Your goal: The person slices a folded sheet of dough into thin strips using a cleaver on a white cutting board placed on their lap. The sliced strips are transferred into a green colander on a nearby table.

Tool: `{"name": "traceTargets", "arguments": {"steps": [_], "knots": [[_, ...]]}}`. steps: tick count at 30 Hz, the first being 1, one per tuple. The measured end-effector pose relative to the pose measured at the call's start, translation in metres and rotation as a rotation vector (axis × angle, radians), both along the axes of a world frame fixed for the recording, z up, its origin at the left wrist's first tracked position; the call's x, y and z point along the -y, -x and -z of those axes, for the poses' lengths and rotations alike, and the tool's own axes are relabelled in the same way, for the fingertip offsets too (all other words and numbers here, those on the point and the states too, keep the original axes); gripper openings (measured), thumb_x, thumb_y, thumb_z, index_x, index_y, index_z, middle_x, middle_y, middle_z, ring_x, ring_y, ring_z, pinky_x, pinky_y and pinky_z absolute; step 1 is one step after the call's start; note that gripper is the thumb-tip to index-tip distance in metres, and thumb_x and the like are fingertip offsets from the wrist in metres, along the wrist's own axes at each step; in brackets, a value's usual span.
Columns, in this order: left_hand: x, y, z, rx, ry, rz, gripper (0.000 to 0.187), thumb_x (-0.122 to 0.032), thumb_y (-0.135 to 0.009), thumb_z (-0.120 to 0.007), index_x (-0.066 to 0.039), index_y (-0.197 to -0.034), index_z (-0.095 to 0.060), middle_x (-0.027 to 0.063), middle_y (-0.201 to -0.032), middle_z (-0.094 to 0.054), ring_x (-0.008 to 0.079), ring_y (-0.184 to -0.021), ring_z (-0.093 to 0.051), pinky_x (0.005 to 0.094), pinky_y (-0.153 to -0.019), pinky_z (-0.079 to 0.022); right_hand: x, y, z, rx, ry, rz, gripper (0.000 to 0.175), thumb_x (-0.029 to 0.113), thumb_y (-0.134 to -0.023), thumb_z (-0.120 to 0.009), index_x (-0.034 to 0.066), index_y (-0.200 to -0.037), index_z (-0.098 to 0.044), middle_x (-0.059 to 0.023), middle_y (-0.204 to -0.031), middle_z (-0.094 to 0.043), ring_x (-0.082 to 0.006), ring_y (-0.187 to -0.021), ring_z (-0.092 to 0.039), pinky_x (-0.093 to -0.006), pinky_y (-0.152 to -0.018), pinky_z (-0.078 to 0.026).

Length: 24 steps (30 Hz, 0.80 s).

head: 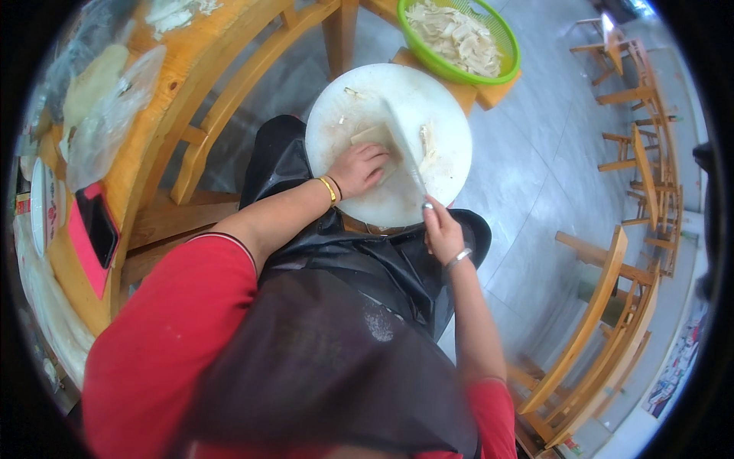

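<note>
A thick, round white cutting board (413, 80) lies in front of me, close to my knees. My left hand (362, 169) is on the board, its fingers curled over a flat, pale piece of food (367, 135) and holding it down. My right hand (443, 229) grips the handle of a cleaver (406, 146) at the near right of the board. The blade stands nearly on edge just right of my left fingers, slightly blurred. Thin pale scraps (427, 140) lie to the right of the blade. What is under my left palm is hidden.
Beyond the board, a green plastic basket (421, 57) of pale slices (453, 37) rests on a wooden stool (499, 92). On my left, a wooden table (166, 74) carries plastic bags (114, 126) and a phone (98, 226). Wooden chairs (596, 310) line the right side.
</note>
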State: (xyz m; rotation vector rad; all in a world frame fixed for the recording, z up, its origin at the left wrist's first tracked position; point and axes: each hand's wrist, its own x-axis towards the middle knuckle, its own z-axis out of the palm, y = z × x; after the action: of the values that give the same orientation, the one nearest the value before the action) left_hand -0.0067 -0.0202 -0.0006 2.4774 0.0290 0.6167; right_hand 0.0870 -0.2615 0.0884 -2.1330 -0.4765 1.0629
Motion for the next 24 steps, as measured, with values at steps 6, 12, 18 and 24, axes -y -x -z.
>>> {"name": "traceTargets", "arguments": {"steps": [6,12,18,24], "knots": [[-0.002,0.007,0.005,-0.044,-0.035,-0.037,0.030,-0.022,-0.075,-0.067,-0.006,-0.100,-0.065,0.0141,-0.108,-0.062,0.0323,-0.105,-0.055,0.0398,-0.091,-0.045,0.018,0.021,-0.001,0.442,0.077,-0.358,0.046,0.033,-0.091,-0.054,0.0153,-0.134,-0.047,-0.0179,-0.078,-0.066,-0.0346,-0.071,-0.065,-0.0422,-0.066,-0.051],[-0.002,0.005,0.012,-0.087,-0.026,-0.016,0.027,-0.022,-0.075,-0.067,-0.006,-0.097,-0.066,0.0123,-0.103,-0.064,0.0325,-0.101,-0.057,0.0406,-0.089,-0.046,-0.010,0.023,0.016,0.527,0.277,-0.435,0.055,0.035,-0.091,-0.054,0.0197,-0.140,-0.036,-0.0159,-0.079,-0.067,-0.0357,-0.070,-0.064,-0.0432,-0.064,-0.051],[-0.003,0.004,0.005,-0.098,0.013,0.027,0.032,-0.018,-0.075,-0.066,-0.005,-0.104,-0.064,0.0132,-0.110,-0.061,0.0320,-0.106,-0.054,0.0411,-0.096,-0.041,-0.072,-0.002,0.037,0.496,0.195,-0.446,0.058,0.046,-0.093,-0.043,0.0195,-0.143,-0.030,-0.0211,-0.089,-0.067,-0.0393,-0.082,-0.064,-0.0452,-0.073,-0.050],[-0.009,0.001,-0.006,-0.015,-0.028,0.129,0.037,-0.015,-0.075,-0.063,-0.003,-0.110,-0.061,0.0140,-0.118,-0.058,0.0317,-0.112,-0.052,0.0406,-0.098,-0.040,-0.003,0.003,0.004,-0.090,0.020,0.142,0.039,0.030,-0.095,-0.051,0.0108,-0.129,-0.053,-0.0090,-0.064,-0.061,-0.0176,-0.048,-0.057,-0.0280,-0.044,-0.044]]}}
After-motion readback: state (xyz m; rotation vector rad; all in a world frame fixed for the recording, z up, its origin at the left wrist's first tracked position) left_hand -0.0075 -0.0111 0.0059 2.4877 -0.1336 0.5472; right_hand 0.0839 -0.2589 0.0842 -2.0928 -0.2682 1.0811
